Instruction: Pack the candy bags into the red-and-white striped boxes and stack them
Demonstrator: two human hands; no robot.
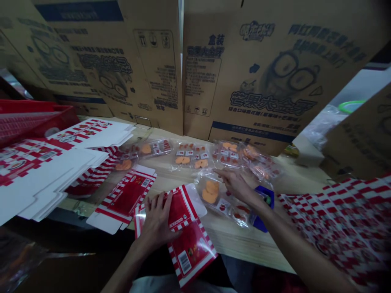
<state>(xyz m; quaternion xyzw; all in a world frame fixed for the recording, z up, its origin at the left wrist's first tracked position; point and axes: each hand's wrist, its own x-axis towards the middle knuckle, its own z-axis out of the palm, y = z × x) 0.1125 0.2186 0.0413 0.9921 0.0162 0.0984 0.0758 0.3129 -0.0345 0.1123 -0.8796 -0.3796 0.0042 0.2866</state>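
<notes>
My left hand [157,221] lies over a red-and-white striped carton [180,209], its fingers apart on the printed surface. A second carton panel with a barcode [192,252] sticks out past the table edge, below my thumb. My right hand [235,184] is stretched across the table with its index finger extended and no object visible in it. Just below and left of it is a clear packet [210,191] with orange pieces and small sachets inside. Several similar clear packets [192,154] lie beyond my hands. Under my right forearm, a blue container [261,226] is partly hidden.
Large cardboard boxes [238,81] stand along the back of the wooden table [244,246]. Flat printed carton sheets [55,171] are stacked on the left by a red crate [65,116]. Another carton [128,195] lies left. Striped cartons [345,228] are piled on the right.
</notes>
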